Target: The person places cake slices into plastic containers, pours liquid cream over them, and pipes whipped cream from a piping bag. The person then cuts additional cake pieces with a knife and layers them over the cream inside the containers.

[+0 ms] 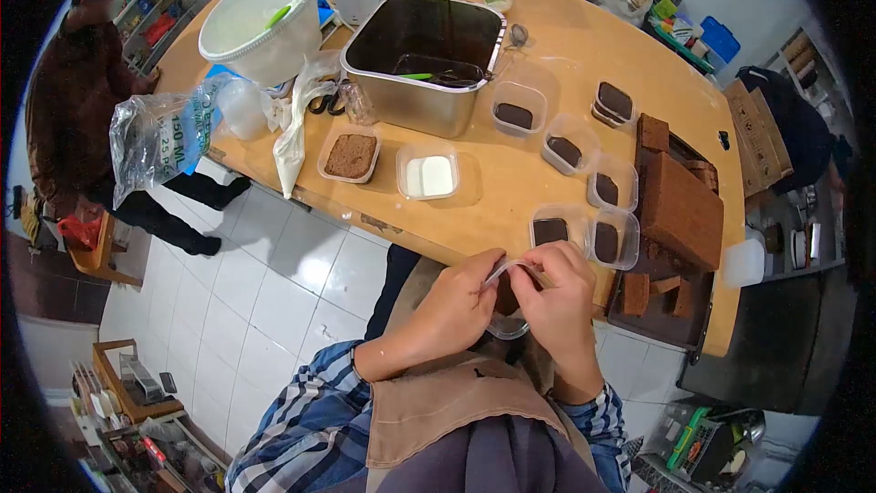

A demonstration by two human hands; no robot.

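Observation:
My left hand is closed around the side of a small clear plastic container, held over my lap at the table's edge. The fingers of my right hand are bent over its rim, with the thumb reaching inside. Brown cake shows within the container, partly covered by my fingers. Just beyond my hands stands a container with a dark chocolate layer. Another chocolate-filled container is beside it, and several more stand farther back.
At right, a dark tray bears a large brown cake slab and cut pieces. A metal pan with dark chocolate, a white bowl, a piping bag and a white-filled container stand leftward. A person stands far left.

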